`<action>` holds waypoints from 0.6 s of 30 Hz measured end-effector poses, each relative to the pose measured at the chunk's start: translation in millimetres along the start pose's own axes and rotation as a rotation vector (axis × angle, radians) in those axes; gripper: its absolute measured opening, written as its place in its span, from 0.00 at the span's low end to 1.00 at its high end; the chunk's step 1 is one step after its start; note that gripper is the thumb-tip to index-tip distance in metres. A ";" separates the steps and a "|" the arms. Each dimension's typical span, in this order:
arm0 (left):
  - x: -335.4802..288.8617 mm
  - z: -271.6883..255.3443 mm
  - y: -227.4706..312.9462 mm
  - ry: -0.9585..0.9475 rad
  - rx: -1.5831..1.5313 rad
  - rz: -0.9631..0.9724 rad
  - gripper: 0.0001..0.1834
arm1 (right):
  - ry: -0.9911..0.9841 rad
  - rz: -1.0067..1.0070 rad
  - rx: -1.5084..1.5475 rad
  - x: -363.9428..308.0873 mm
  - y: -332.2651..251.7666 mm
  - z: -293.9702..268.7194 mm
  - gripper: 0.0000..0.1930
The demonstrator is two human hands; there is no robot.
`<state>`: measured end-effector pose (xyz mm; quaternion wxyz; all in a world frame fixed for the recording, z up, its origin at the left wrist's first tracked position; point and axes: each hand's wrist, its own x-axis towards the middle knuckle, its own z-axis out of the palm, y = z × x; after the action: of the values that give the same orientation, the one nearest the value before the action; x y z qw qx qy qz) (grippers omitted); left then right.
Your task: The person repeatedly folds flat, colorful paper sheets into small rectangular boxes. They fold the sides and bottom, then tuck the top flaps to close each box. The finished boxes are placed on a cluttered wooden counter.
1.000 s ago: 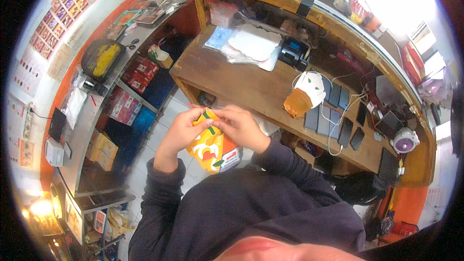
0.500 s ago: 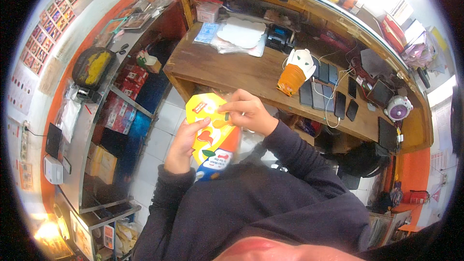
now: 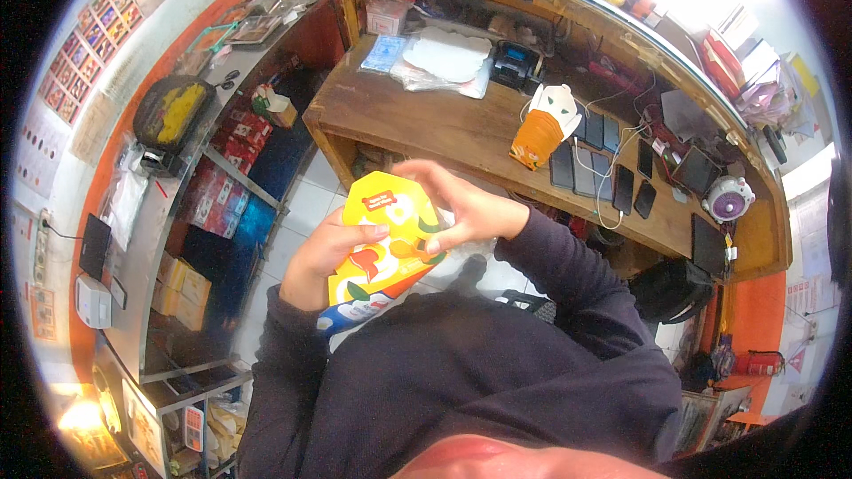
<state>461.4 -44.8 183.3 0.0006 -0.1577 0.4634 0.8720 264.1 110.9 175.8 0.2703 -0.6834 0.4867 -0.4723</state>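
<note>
Held in front of my chest is a yellow printed card cut-out [image 3: 377, 253] with an angled top, fruit pictures, and a blue and orange lower end. It looks stiff; whether it is one sheet or several I cannot tell. My left hand [image 3: 321, 257] grips its left edge, thumb lying flat on the printed face. At the right edge my right hand [image 3: 466, 211] holds it too, thumb on the front and fingers curled behind the top, where they are partly hidden. A stack of orange-and-white cut-outs [image 3: 540, 131] lies on the wooden desk [image 3: 399, 124] beyond my hands.
Several phones [image 3: 586, 173] with white cables lie on the desk, right of the stack. Papers in plastic [image 3: 444, 60] and a black device [image 3: 516, 64] sit further back. At right stands a small round white-and-purple appliance [image 3: 729, 199]. A long shelf counter [image 3: 155, 239] runs along the left.
My right hand has gone from pinching at the card's front to holding its right edge, fingers behind. The card has tilted, its lower end shifting left, and my left hand has moved slightly left.
</note>
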 end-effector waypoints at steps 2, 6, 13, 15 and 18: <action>1.2 3.9 1.9 -0.073 0.006 -0.020 0.25 | -0.183 0.143 0.084 1.9 1.6 -5.9 0.28; -2.1 8.2 1.5 -0.057 0.095 0.067 0.24 | -0.284 0.262 0.233 1.5 -15.5 -7.6 0.21; -9.5 -24.9 6.4 -0.063 0.577 0.048 0.17 | 0.296 0.186 -0.255 -1.6 0.2 -41.1 0.24; 0.1 -21.8 -11.4 0.151 0.596 0.144 0.16 | 0.662 0.209 -0.569 10.1 2.0 -23.0 0.28; 9.7 -17.0 -27.6 0.192 0.558 0.195 0.15 | 0.584 0.051 -0.653 11.8 0.1 25.0 0.22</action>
<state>460.9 -44.2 149.6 -0.0834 -0.1878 0.6957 0.6883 287.7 97.8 170.1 -0.0976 -0.5585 0.6833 -0.4602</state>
